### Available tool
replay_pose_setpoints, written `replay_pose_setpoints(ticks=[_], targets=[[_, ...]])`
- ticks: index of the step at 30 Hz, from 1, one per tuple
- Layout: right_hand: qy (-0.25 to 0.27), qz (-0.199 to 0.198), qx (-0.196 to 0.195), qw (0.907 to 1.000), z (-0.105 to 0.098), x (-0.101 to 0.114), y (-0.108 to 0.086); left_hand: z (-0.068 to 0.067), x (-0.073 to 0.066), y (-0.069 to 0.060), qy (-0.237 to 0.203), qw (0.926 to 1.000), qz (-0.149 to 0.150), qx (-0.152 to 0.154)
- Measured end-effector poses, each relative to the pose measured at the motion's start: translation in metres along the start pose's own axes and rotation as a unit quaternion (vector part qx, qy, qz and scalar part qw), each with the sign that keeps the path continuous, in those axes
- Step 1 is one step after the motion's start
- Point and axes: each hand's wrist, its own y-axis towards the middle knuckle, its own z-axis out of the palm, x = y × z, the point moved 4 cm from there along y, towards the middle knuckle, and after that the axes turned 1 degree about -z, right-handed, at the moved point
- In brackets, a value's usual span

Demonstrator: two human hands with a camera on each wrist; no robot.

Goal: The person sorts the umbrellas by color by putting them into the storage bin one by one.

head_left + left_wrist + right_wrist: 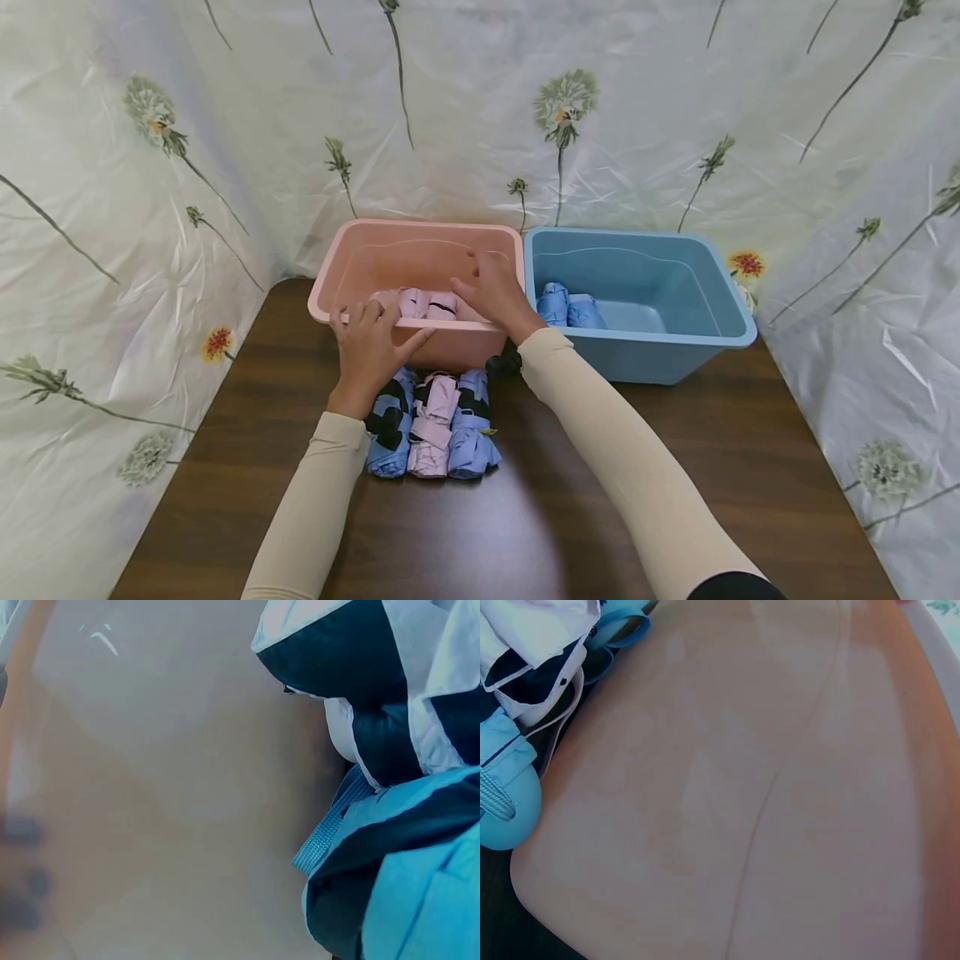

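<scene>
In the head view my left hand (367, 350) is at the front rim of a pink plastic bin (510, 237), thumb spread along its outer front wall and fingertips at the rim. My right hand (495, 287) reaches over the bin's front right, fingers apart, holding nothing visible. Pink rolled fabric bundles (427, 304) lie inside, near the front wall. Below my left hand, on the table, lie a blue rolled bundle (390, 433), a pink one (432, 429) and another blue one (471, 433), side by side with black straps. Neither wrist view clearly shows fingers.
A blue bin (637, 358) stands against the pink bin's right side, with blue rolled bundles (570, 308) at its left end. The brown wooden table (450, 542) extends toward me. A flower-print sheet (465, 108) hangs behind and at both sides.
</scene>
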Motion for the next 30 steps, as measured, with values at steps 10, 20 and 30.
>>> replay_pose_setpoints(ticks=[10,20,30], targets=[[0.008,0.004,0.003,1.0000,-0.0003,0.0004,-0.0019,0.0009,0.0015,-0.0001,-0.002,1.0000,-0.003,0.001],[-0.005,-0.022,-0.008,0.9997,-0.0013,-0.0002,-0.0013,0.0030,0.0016,0.0012,-0.004,1.0000,0.001,0.004],[0.009,-0.037,-0.013,0.9992,-0.0064,0.0041,-0.0049,0.0024,0.0025,0.0004,-0.001,1.0000,-0.003,0.009]])
